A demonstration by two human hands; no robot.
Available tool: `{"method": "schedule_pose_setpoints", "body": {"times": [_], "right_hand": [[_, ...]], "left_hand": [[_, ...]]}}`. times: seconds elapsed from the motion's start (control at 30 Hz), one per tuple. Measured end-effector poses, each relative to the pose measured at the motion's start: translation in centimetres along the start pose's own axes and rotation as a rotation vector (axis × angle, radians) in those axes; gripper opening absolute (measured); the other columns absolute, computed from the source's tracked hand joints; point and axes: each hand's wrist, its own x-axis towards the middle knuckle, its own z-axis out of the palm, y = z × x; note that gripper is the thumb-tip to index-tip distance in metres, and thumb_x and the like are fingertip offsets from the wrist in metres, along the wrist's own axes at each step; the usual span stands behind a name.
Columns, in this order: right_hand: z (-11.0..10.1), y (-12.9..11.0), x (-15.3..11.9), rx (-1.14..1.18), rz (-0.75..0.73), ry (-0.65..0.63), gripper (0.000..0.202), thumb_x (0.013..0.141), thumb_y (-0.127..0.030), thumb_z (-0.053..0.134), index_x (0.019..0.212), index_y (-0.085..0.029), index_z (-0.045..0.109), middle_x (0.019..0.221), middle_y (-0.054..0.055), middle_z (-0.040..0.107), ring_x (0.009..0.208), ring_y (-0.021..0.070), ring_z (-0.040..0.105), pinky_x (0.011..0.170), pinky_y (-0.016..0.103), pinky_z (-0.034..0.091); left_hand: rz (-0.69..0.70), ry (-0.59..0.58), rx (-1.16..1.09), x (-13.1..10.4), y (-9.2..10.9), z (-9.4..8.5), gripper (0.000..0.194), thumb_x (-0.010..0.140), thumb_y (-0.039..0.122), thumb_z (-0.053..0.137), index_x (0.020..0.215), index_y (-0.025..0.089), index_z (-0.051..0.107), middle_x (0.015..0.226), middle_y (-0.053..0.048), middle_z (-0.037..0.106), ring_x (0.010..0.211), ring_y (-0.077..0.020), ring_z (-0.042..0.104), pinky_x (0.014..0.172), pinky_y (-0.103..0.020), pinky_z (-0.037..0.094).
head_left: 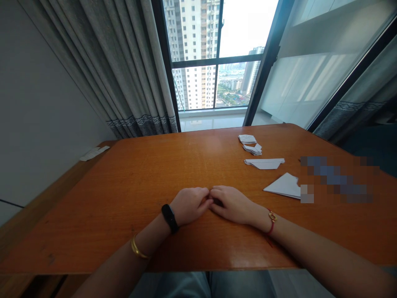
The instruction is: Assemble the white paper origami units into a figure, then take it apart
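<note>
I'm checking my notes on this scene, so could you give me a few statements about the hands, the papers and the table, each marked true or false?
1. The left hand and right hand are close together at the table. True.
2. A black wristband is on the right wrist. False: the black wristband is on the left wrist; the right wrist has a red bracelet.
3. The folded papers lie farther to the right than the left hand. True.
4. The left hand is gripping a folded paper. False: no paper shows in either hand.
5. A gold bangle is on the left forearm. True.
6. The table is white. False: it is orange-brown.
</note>
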Motion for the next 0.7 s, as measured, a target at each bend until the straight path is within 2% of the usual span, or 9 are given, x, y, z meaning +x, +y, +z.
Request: {"method": "schedule_pose_setpoints", "body": {"times": [0.7], "right_hand": [[-0.21,-0.21,0.08,0.008,0.006,-0.019,0.014,0.087,-0.025,0.049,0.085,-0.016,0.059,0.084,0.005,0.061,0.075,0.0152,0.054,0.07,0.025,0.038]], "left_hand": [[-0.011,-0.015,-0.002,0.02,0.16,-0.15,0.023,0.092,0.037,0.042,0.082,0.019,0.052,0.078,-0.002,0.062,0.066,-0.0153,0.055,0.059,-0.025,0.035]]}}
